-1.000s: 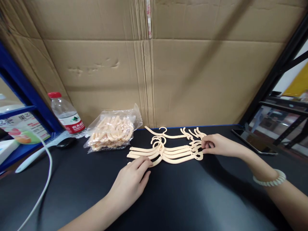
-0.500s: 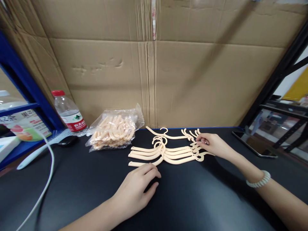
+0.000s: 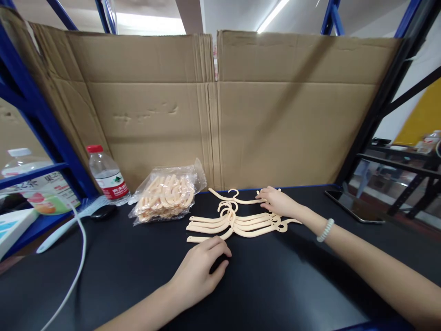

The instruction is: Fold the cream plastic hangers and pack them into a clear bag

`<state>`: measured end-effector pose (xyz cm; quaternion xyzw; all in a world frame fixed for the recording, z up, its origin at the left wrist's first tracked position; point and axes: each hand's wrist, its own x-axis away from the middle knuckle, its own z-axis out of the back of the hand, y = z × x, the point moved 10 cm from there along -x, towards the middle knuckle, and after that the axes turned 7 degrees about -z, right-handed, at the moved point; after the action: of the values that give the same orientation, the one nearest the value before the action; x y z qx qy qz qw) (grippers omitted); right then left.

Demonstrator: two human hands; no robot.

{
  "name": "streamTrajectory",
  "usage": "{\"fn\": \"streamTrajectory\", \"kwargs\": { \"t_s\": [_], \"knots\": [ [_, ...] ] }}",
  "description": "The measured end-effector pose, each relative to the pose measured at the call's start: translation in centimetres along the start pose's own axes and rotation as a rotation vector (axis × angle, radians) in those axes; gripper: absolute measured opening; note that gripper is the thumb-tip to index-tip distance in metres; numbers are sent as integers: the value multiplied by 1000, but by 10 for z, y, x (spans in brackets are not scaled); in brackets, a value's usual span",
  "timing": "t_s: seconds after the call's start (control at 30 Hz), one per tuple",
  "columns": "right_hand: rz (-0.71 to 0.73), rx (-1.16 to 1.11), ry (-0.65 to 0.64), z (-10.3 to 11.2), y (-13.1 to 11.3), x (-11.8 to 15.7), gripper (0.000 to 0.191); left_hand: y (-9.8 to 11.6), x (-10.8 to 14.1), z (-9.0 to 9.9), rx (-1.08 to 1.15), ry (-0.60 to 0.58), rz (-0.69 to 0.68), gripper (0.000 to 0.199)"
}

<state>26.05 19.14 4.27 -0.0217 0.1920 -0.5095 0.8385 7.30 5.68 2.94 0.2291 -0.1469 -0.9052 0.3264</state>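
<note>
Several cream hangers [image 3: 253, 233] lie overlapping in a row on the black table, hooks bunched in the middle. One more hanger [image 3: 220, 196] lies behind them, near the cardboard. My right hand [image 3: 275, 201] is over that hanger's right end, fingers bent downward; the fingertips touch the pieces there, and what they grip is too small to make out. My left hand [image 3: 203, 266] rests on the table just in front of the nearest hanger's left arm, fingers curved and apart from the thumb, holding nothing.
A clear bag of cream hangers [image 3: 165, 193] sits at the back left, beside a red-capped water bottle [image 3: 110, 177]. A white cable [image 3: 81, 257] crosses the left side. A phone [image 3: 354, 207] lies at the right. Cardboard [image 3: 155, 115] stands behind.
The view has tilted up, showing the ceiling. My right hand has moved left and back, from the right ends of the hangers to the rear hanger. My left hand has stayed in place.
</note>
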Motion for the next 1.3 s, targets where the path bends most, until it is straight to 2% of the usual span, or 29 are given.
{"fn": "streamTrajectory", "kwargs": {
  "t_s": [0.2,0.37,0.47,0.6,0.8,0.93,1.13,1.3],
  "knots": [
    [34,-18,-17,-12,-6,-17,13,2,1,0,5,3,-2,21],
    [-21,-113,74,-3,-3,-19,16,3,2,0,9,8,-9,22],
    [-58,-171,150,13,2,-15,16,3,2,0,18,7,-10,22],
    [-89,-222,263,44,8,-4,17,5,2,1,49,20,-19,23],
    [-122,-235,405,90,8,32,15,-1,2,8,183,107,68,20],
    [-72,-268,479,100,-10,58,14,-22,2,11,423,205,220,28],
    [146,-336,486,84,-63,70,13,-41,1,16,813,387,342,50],
    [183,-340,592,84,-81,81,13,-43,5,13,966,406,468,43]
  ]
}}
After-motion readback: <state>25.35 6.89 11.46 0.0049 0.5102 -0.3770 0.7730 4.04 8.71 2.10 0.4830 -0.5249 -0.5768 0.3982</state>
